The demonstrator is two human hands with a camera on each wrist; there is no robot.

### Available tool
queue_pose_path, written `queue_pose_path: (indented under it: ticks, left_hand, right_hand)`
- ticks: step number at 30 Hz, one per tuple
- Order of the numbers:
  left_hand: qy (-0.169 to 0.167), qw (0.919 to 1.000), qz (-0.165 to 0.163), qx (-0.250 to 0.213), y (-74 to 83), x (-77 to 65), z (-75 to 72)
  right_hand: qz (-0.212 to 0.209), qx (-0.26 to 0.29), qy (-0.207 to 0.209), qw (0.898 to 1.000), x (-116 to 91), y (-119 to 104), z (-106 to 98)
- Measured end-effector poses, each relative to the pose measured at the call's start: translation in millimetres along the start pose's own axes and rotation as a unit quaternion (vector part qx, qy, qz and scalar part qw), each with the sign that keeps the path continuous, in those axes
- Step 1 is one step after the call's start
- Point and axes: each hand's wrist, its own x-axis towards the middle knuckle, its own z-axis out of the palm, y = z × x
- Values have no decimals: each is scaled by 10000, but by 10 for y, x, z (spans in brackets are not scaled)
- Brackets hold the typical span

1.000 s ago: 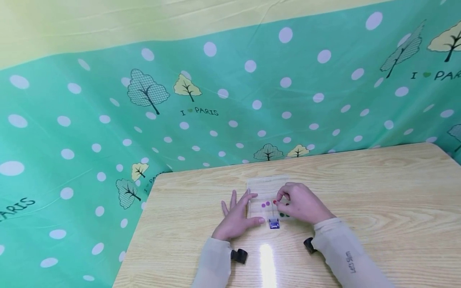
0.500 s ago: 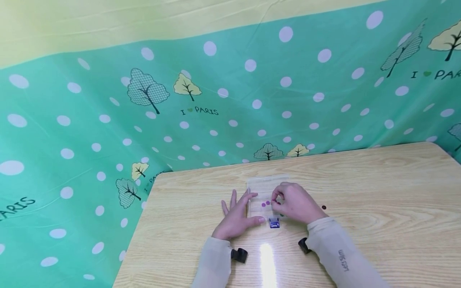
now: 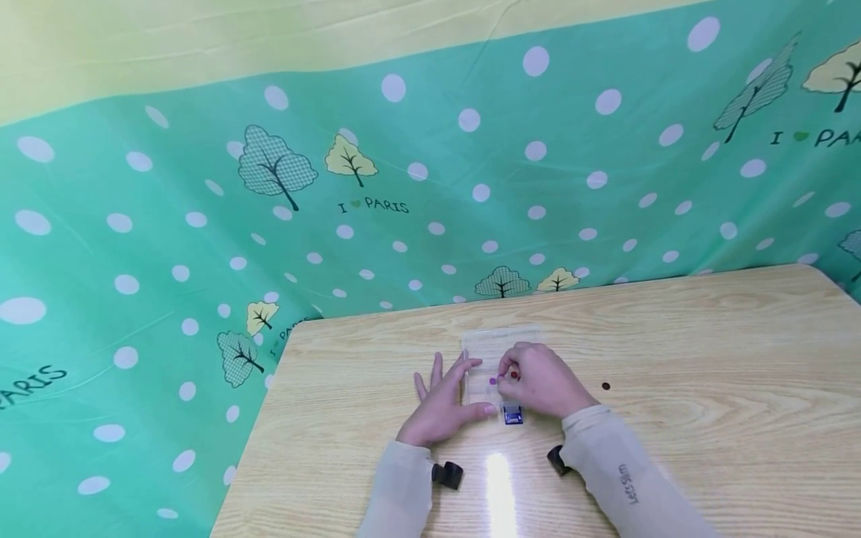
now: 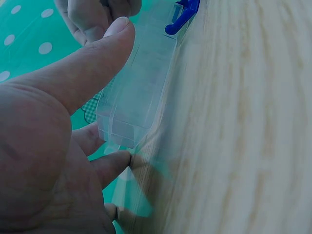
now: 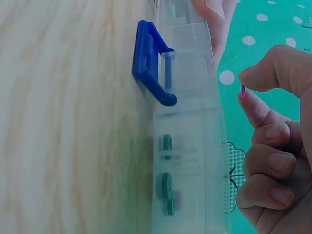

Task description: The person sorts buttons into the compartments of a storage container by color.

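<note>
A shallow clear plastic box (image 3: 480, 340) with a blue latch (image 3: 513, 415) lies on the table. My left hand (image 3: 440, 409) rests at its left side, fingers spread, and the thumb reaches over the front corner in the left wrist view. Over the box, my right hand (image 3: 548, 379) pinches a small purple disc (image 5: 243, 91) edge-on between thumb and index finger; its other fingers are curled. Another purple disc (image 3: 493, 381) lies in the box just left of these fingertips. Beside the right fingers is a red disc (image 3: 514, 375). Through the box wall, several green discs (image 5: 167, 190) show.
One dark disc (image 3: 606, 386) lies loose on the wooden table (image 3: 706, 359), right of the box. Behind the table hangs a green curtain (image 3: 377, 261) with white dots and trees. Each wrist bears a small black camera, such as the left camera (image 3: 448, 475).
My right hand has moved left from the red disc to the purple discs and now pinches one. Its shift has uncovered the dark disc on the table. The left hand stays in place.
</note>
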Motion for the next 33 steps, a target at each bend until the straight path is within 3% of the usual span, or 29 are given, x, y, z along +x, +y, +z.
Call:
queue_pose_path:
  ticks: [33]
  left_hand:
    - [30, 9999, 99, 2, -1, -2, 4]
  right_hand:
    - [195, -33, -27, 9998, 109, -109, 206]
